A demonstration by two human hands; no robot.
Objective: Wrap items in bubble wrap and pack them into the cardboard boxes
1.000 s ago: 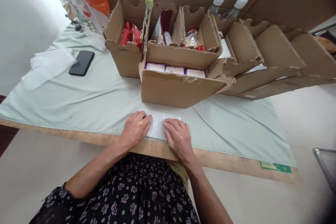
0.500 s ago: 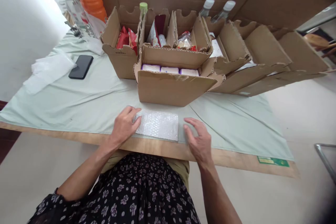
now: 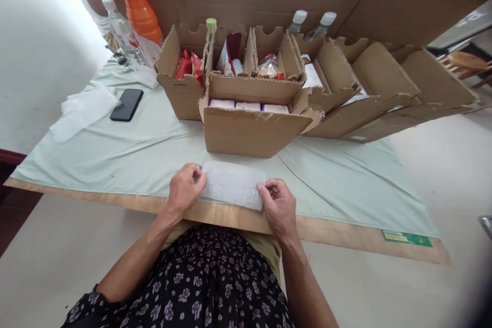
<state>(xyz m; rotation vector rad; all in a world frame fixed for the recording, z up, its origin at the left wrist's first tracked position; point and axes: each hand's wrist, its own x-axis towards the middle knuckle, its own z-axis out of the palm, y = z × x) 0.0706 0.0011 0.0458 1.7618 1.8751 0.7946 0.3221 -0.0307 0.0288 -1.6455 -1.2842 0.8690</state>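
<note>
A white bubble-wrap packet (image 3: pixel 233 184) lies flat on the pale green cloth (image 3: pixel 115 148) near the table's front edge. My left hand (image 3: pixel 183 189) pinches its left end with curled fingers. At the packet's right end my right hand (image 3: pixel 279 204) is closed on that edge. Just behind the packet stands an open cardboard box (image 3: pixel 251 125) with three white and purple packs (image 3: pixel 248 106) in a row inside.
Behind stand more cardboard bins with red packets (image 3: pixel 187 65) and snack bags, and a row of cardboard dividers (image 3: pixel 384 87) to the right. An orange bottle (image 3: pixel 139 7), clear bottles, a black phone (image 3: pixel 126 104) and white sheets (image 3: pixel 82 110) are at the left.
My hands slid apart from the middle of the packet to its two ends and closed on them. The camera view shifted slightly.
</note>
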